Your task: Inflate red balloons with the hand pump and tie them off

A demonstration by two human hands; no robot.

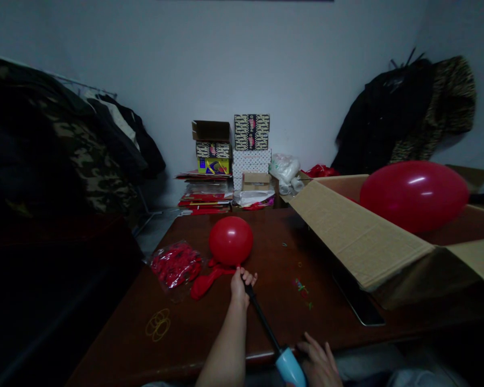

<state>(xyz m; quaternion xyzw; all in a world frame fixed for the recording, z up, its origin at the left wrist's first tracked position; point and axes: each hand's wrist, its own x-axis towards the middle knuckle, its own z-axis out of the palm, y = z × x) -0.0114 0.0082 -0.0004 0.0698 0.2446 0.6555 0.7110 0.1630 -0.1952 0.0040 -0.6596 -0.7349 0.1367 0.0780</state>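
My left hand [242, 284] is closed around the neck of a small inflated red balloon [230, 240] and the tip of a balloon pump. The pump's black rod [265, 321] slants down to its light blue body [290, 368]. My right hand [319, 363] is at that blue body by the table's front edge, the pump between thumb and palm, several fingers stretched out. Limp red balloons [205, 285] lie left of my left hand. Beside them is a clear bag of red balloons [176, 264]. Yellowish rubber bands [158, 325] rest nearer the front.
An open cardboard box [358, 236] stands on the right, a large red balloon [414, 196] in it. A phone [358, 301] lies by the box. Small coloured bits [301, 287] are scattered on the brown table [201, 344]. Stacked boxes [251, 131] stand against the wall.
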